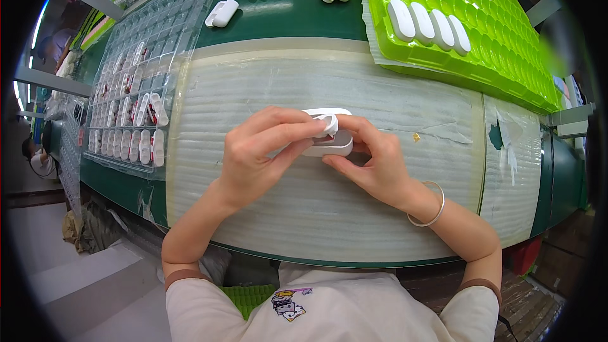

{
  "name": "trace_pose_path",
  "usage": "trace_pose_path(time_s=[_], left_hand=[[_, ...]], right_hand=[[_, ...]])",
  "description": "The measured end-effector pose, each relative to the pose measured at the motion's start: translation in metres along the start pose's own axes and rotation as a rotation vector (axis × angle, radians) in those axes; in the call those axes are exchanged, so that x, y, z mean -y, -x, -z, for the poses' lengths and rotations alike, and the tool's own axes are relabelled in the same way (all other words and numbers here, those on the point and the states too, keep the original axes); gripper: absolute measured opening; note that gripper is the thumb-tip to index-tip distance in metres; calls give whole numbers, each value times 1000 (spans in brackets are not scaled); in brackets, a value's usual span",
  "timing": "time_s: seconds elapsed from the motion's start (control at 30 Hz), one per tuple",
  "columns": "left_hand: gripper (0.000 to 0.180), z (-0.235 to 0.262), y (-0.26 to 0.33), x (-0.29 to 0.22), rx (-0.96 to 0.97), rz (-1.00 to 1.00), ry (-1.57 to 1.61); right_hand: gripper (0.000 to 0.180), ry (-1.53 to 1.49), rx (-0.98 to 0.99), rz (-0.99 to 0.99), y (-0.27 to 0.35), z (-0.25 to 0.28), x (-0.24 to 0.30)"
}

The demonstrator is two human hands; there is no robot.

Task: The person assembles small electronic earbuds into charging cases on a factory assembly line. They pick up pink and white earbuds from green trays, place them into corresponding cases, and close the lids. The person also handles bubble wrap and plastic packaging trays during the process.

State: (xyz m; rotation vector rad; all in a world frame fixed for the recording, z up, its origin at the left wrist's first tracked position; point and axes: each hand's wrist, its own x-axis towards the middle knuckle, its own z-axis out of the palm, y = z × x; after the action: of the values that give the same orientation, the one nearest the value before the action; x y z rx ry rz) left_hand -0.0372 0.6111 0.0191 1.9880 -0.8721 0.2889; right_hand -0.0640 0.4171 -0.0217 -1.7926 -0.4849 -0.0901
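Observation:
Over the middle of the table, my right hand [379, 157] grips a white earbud charging case [335, 146] with its lid raised. Thumb and fingers press on the case's right side. My left hand [258, 149] pinches a small white inner piece [329, 123] between thumb and fingers at the case's mouth. That piece sits partly over the opening; a bit of red shows beneath it. Whether it touches the case inside is hidden by the fingers.
A clear plastic tray [172, 25] at the left holds several white parts with red bits. Several open white cases [221, 13] lie on the green tabletop [288, 19] at the back. On the right, a lime-green tray [494, 38] carries several closed white cases [422, 23].

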Motion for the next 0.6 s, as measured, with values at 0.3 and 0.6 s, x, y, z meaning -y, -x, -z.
trace_pose_path(time_s=[0.3, 0.6], left_hand=[[32, -1, 2, 3, 5, -325, -128], [30, -1, 0, 3, 102, -221, 7]], right_hand=[[55, 207, -53, 253, 4, 2, 7], [61, 217, -46, 254, 9, 3, 8]])
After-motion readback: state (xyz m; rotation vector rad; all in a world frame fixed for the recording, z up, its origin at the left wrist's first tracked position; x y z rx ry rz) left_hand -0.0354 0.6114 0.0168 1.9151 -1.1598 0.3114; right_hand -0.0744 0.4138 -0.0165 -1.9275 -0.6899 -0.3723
